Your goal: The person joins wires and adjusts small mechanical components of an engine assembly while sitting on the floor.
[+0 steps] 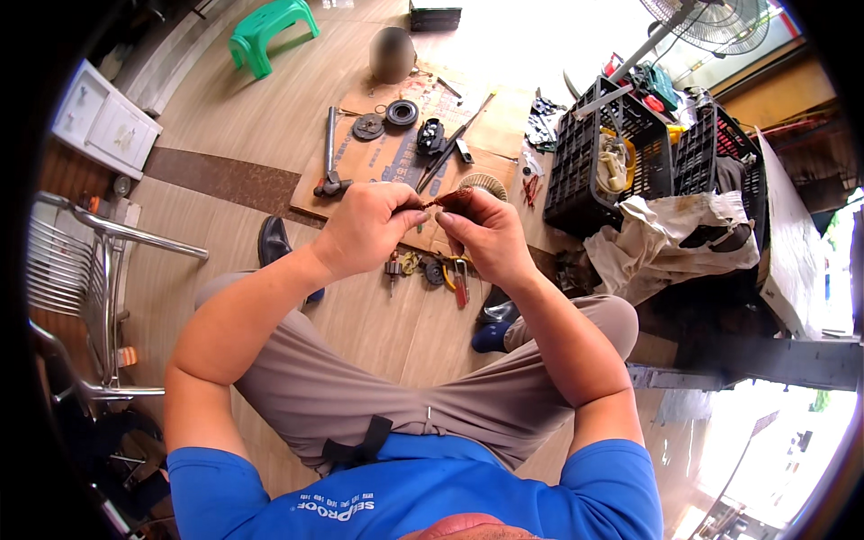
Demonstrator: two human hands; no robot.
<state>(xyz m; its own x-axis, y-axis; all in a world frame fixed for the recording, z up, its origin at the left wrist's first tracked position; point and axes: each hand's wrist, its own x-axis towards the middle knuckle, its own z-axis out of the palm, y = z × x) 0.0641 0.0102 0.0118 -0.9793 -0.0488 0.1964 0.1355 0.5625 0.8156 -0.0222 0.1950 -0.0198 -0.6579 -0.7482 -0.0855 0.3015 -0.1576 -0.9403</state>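
I sit with both forearms raised over my knees. My left hand (367, 227) and my right hand (486, 236) meet at the fingertips, both pinching a small reddish-brown bundle that looks like copper wire winding (453, 200). Most of the bundle is hidden by my fingers. Below my hands on the wooden floor lie small metal parts and red-handled pliers (458, 281).
A flat cardboard sheet (396, 162) ahead carries a hammer (329, 153), round black parts (401, 113), and screwdrivers. Black plastic crates (601, 153) and a cloth (670, 236) stand at right. A metal chair (76, 288) is at left, a green stool (268, 29) far ahead.
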